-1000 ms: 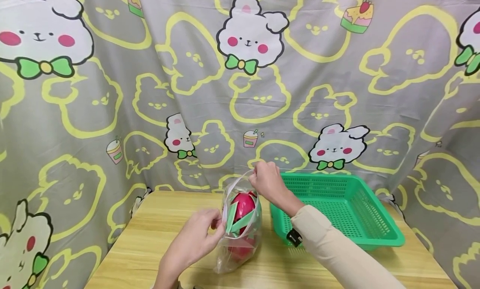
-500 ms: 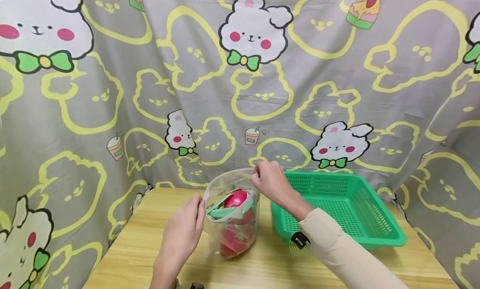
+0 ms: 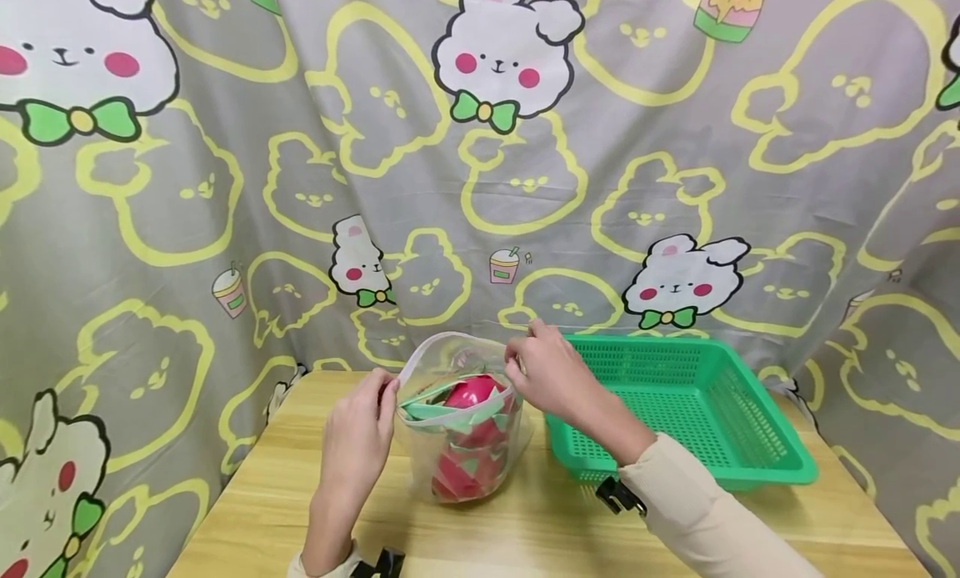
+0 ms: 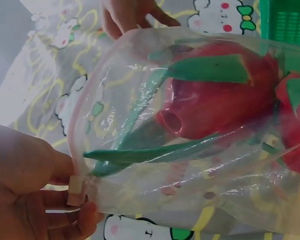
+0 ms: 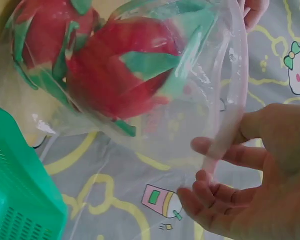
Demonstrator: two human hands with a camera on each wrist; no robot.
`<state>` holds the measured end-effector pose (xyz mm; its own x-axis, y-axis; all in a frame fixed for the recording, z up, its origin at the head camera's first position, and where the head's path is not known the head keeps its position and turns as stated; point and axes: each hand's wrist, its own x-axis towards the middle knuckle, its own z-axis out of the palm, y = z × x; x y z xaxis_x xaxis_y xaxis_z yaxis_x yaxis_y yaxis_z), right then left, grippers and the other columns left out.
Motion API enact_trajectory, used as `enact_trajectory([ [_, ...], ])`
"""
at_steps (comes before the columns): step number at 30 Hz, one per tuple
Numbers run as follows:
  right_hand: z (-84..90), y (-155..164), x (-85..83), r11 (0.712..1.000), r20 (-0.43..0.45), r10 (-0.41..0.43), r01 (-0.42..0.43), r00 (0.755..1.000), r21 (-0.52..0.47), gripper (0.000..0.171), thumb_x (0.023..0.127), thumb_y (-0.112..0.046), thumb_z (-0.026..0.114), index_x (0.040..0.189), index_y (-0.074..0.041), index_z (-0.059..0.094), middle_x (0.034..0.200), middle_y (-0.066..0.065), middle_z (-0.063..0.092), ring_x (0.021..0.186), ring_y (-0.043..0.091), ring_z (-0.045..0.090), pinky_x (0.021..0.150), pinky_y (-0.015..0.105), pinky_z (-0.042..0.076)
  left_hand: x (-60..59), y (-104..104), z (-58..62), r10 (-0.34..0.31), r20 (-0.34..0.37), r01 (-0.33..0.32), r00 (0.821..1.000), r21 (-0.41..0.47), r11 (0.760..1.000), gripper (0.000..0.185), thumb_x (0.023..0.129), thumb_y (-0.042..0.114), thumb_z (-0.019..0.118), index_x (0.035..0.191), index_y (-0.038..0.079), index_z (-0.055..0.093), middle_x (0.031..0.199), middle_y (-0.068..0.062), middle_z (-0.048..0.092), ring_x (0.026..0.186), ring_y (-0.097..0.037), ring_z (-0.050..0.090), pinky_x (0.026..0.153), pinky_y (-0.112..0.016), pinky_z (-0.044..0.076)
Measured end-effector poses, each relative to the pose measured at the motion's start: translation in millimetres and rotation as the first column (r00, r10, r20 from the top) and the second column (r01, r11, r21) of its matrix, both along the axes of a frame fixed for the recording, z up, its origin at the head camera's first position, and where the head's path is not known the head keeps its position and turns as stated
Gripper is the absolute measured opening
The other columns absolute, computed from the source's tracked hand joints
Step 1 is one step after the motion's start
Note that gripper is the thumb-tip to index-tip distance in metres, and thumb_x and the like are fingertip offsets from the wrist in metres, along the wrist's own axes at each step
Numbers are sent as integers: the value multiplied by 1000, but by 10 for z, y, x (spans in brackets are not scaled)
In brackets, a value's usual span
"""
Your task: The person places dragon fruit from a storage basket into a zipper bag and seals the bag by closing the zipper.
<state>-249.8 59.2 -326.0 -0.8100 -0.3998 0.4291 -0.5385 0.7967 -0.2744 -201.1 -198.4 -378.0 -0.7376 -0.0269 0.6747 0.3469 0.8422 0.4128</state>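
Note:
A clear plastic zip bag (image 3: 420, 461) stands upright on the table, its mouth spread wide. Inside are red dragon fruits (image 3: 471, 391) with green leaf-like scales, one above the other; the left wrist view shows one dragon fruit (image 4: 215, 95) near the mouth. My left hand (image 3: 360, 424) pinches the left end of the rim, beside a small beige tab (image 4: 75, 191). At the opposite end, my right hand (image 3: 547, 365) holds the pale rim between thumb and fingers, as the right wrist view (image 5: 270, 175) shows.
A green perforated plastic basket (image 3: 780, 469) sits on the wooden table (image 3: 300, 461) just right of the bag, partly behind the right forearm. Behind the table hangs a grey curtain (image 3: 420, 186) printed with cartoon rabbits.
My left hand has moved left and up with its end of the rim, stretching the bag's mouth from narrow to wide. The right hand has stayed near its end, shifting slightly right.

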Motion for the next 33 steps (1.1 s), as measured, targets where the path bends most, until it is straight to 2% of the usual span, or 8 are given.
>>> enact_trajectory([
  [4,20,41,46,999,32,27,-28,999,27,15,97,-19,65,89,-13,76,112,8,58,101,27,53,79,42,51,-30,-15,-10,6,23,-6,1000,1,1000,14,105,14,58,95,9,67,69,1,53,54,-13,42,48,-31,33],
  [7,-8,108,38,987,97,160,-160,982,-14,18,98,-28,69,96,-12,77,124,9,61,115,29,56,91,48,51,-50,-17,-18,8,38,-8,999,-6,1000,15,106,15,57,95,9,66,69,1,52,54,-15,43,48,-31,33],
  [13,-125,230,27,911,264,412,-394,872,-123,58,83,-45,85,126,-8,72,137,7,58,125,26,55,99,50,50,-78,9,-34,0,28,0,1000,-4,1000,12,104,12,60,94,8,66,69,0,56,58,-17,50,51,-32,38],
  [16,-190,242,41,906,236,422,-410,875,-102,56,81,-36,89,125,-6,73,134,5,60,123,25,56,98,48,51,-94,23,-39,-18,20,18,1000,13,1000,11,103,12,61,95,7,67,71,0,57,59,-14,50,53,-31,40],
  [21,-278,212,46,902,193,432,-422,881,-95,22,89,-13,80,110,-11,79,120,1,60,110,19,57,90,38,54,-98,-12,-40,-73,28,69,997,106,992,9,101,10,65,94,8,70,72,1,59,55,-10,45,49,-27,39],
  [25,-306,194,34,898,187,439,-426,879,-106,19,95,-10,73,112,-13,80,112,-2,56,104,15,52,78,29,52,-88,-88,-34,-138,67,125,988,172,977,8,100,12,67,96,9,73,77,0,63,57,-10,48,49,-25,42],
  [29,-299,182,20,905,192,425,-413,885,-101,18,98,-14,71,112,-15,81,104,-4,53,98,14,49,72,26,48,-66,-205,-17,-288,148,241,946,276,931,8,98,8,69,104,8,75,90,-2,68,65,-13,58,55,-26,51],
  [33,-310,195,-4,906,181,423,-409,888,-109,17,98,-12,70,110,-16,81,98,-4,52,91,13,48,70,26,46,-53,-341,2,-466,188,374,865,378,847,18,97,1,67,112,6,74,105,-7,69,75,-17,66,67,-29,59],
])
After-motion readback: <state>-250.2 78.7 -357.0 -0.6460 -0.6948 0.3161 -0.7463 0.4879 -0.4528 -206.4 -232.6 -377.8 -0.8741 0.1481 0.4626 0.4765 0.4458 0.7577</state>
